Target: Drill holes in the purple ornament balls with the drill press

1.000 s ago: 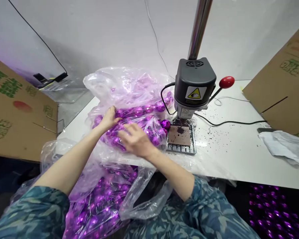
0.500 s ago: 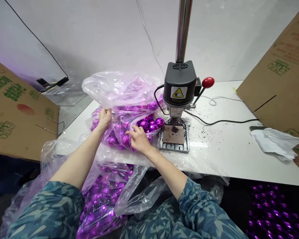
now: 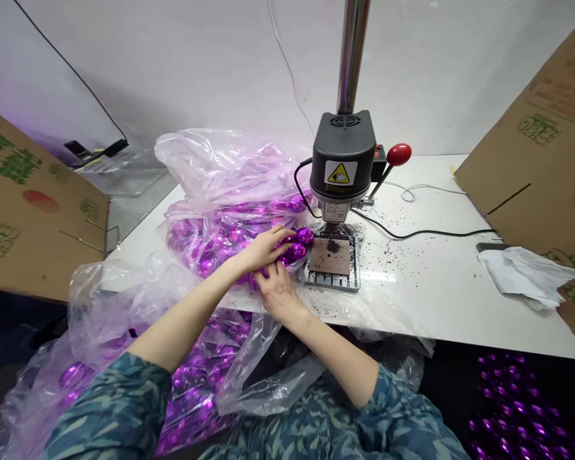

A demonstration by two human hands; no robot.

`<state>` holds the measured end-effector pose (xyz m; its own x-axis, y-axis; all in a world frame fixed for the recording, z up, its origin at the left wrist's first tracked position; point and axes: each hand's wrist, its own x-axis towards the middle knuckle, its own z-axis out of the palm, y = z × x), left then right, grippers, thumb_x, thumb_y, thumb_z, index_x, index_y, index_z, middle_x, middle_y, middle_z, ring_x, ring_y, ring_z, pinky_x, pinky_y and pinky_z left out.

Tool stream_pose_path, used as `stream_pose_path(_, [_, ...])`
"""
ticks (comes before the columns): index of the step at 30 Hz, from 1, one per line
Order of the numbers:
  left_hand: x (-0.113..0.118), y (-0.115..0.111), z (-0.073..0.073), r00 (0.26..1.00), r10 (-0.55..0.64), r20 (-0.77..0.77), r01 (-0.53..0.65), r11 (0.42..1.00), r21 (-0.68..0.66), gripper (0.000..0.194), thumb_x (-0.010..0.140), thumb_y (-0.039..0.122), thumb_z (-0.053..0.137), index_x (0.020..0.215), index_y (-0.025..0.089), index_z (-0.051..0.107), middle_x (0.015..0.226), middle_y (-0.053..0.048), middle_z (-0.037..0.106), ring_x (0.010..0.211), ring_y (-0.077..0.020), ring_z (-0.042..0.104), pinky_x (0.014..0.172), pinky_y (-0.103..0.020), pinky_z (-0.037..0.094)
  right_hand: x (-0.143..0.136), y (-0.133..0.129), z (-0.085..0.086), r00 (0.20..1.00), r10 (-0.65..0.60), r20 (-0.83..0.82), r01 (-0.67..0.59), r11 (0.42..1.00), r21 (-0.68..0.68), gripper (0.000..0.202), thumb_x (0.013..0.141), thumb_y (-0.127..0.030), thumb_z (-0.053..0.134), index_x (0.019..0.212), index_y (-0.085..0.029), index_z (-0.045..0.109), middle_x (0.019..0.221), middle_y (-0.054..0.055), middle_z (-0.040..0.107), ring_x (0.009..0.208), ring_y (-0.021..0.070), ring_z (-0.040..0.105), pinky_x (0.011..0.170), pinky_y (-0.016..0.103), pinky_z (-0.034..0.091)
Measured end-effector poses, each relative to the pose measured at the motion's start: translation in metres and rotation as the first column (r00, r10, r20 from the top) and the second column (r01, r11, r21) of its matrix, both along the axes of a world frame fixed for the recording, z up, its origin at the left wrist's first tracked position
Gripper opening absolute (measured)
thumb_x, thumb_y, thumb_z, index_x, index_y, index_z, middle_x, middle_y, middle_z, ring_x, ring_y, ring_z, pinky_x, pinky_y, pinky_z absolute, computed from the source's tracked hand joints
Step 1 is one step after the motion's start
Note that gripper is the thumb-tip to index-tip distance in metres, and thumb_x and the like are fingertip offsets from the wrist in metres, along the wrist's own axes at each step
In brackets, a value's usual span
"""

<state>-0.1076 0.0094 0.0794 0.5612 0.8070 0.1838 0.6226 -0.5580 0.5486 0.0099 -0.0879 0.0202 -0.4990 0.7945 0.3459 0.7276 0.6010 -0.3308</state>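
Shiny purple balls (image 3: 297,251) sit at the mouth of a clear plastic bag (image 3: 191,167), which lies on the table and is full of more such balls. My left hand (image 3: 264,249) reaches across from the left, its fingers stretched out over the balls at the mouth. Just below it, my right hand (image 3: 278,294) touches the front of the bag near its edge with fingers apart; the fingertips are partly hidden. To the right stands a black drill press (image 3: 345,156) with a red-knobbed lever (image 3: 398,154). Under it, a brown board (image 3: 329,257) lies on the metal base, sprinkled with dark shavings.
A second clear bag of purple balls (image 3: 204,390) hangs below the table's front edge. Cardboard boxes stand at left (image 3: 33,217) and right (image 3: 527,147). Crumpled white paper (image 3: 527,275) lies on the right of the table (image 3: 431,300). More purple balls (image 3: 517,409) show at lower right.
My left hand has let go of the bag's upper left and moved right onto the balls at the mouth. My right hand has shifted slightly right and down.
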Motion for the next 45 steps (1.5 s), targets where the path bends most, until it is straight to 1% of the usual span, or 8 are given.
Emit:
stream_pose_path(7, [0.034,0.002,-0.021,0.932,0.148,-0.332,-0.162,0.987,-0.013,0.064,0.089,0.043,0.084,0.144,0.018,0.062,0.13,-0.022,0.072,0.124,-0.0436,0.069,0.114,-0.053,0.047,0.093,-0.026,0.005,0.974,0.194,-0.121,-0.153,0.946,0.286,0.026,0.09,-0.015,0.068,0.111,-0.028,0.078,0.128,0.007,0.078,0.118,0.0205,0.072,0.107,0.044,0.066])
stream_pose_path(12, [0.059,-0.018,-0.038,0.87,0.305,-0.387,-0.295,0.952,0.089,0.036,0.103,0.025,0.06,0.138,0.018,0.066,0.132,-0.024,0.068,0.129,-0.0438,0.065,0.117,-0.061,0.042,0.189,-0.005,0.066,0.904,0.151,-0.4,0.045,0.897,0.44,0.041,0.096,-0.011,0.064,0.125,-0.038,0.073,0.11,0.001,0.083,0.103,0.0122,0.078,0.085,0.032,0.071])
stream_pose_path(18, [0.071,-0.042,-0.032,0.91,0.349,0.226,-0.355,0.935,-0.014,0.036,0.096,0.026,0.068,0.132,0.026,0.072,0.139,-0.016,0.061,0.127,-0.0349,0.064,0.113,-0.052,0.05,0.248,0.057,0.149,0.619,0.017,-0.785,0.431,0.828,0.358,0.017,0.1,-0.026,0.063,0.11,-0.022,0.076,0.086,0.006,0.078,0.082,0.0159,0.08,0.063,0.029,0.064])
stream_pose_path(21, [0.082,-0.056,-0.023,0.645,0.399,0.652,-0.182,0.909,-0.376,0.041,0.094,0.04,0.072,0.133,0.028,0.069,0.136,-0.011,0.065,0.121,-0.028,0.068,0.105,-0.044,0.058,0.248,0.085,0.172,0.569,-0.116,-0.814,0.469,0.859,0.205,0.028,0.099,-0.033,0.062,0.116,-0.014,0.073,0.1,0.008,0.08,0.086,0.0113,0.078,0.067,0.026,0.059])
stream_pose_path(24, [0.093,-0.065,-0.028,0.4,0.556,0.729,0.144,0.747,-0.649,0.043,0.092,0.05,0.075,0.128,0.027,0.068,0.127,-0.008,0.073,0.108,-0.0239,0.073,0.091,-0.039,0.063,0.234,0.101,0.189,0.588,-0.215,-0.78,0.446,0.89,0.091,0.041,0.101,-0.041,0.055,0.127,-0.011,0.067,0.111,0.012,0.08,0.09,0.0075,0.076,0.071,0.022,0.057])
stream_pose_path(31, [0.087,-0.045,-0.068,0.364,0.619,0.696,0.013,0.744,-0.668,0.034,0.084,0.03,0.088,0.115,0.02,0.076,0.11,-0.005,0.078,0.109,-0.0179,0.073,0.106,-0.032,0.056,0.199,0.111,0.215,0.632,-0.252,-0.733,0.406,0.913,0.036,0.063,0.1,-0.063,0.038,0.097,-0.011,0.073,0.1,0.012,0.08,0.077,0.0033,0.074,0.069,0.02,0.057])
stream_pose_path(36, [0.092,-0.037,-0.057,0.107,0.751,0.652,0.244,0.616,-0.749,0.023,0.1,0.035,0.073,0.12,0.022,0.072,0.119,-0.007,0.078,0.107,-0.0204,0.077,0.101,-0.042,0.066,0.189,0.11,0.229,0.685,-0.243,-0.687,0.346,0.938,0.013,0.097,0.089,-0.082,0.006,0.102,-0.01,0.071,0.086,0.005,0.079,0.066,0.0004,0.068,0.062,0.022,0.052])
stream_pose_path(45, [0.109,-0.048,-0.065,0.108,0.795,0.597,0.39,0.518,-0.761,0.02,0.101,0.027,0.074,0.12,0.021,0.072,0.115,-0.005,0.08,0.102,-0.0185,0.079,0.097,-0.037,0.067,0.174,0.109,0.234,0.646,-0.395,-0.653,0.356,0.913,-0.201,0.091,0.091,-0.075,-0.002,0.082,-0.013,0.064,0.059,-0.005,0.06,0.042,-0.0042,0.044,0.051,0.021,0.042])
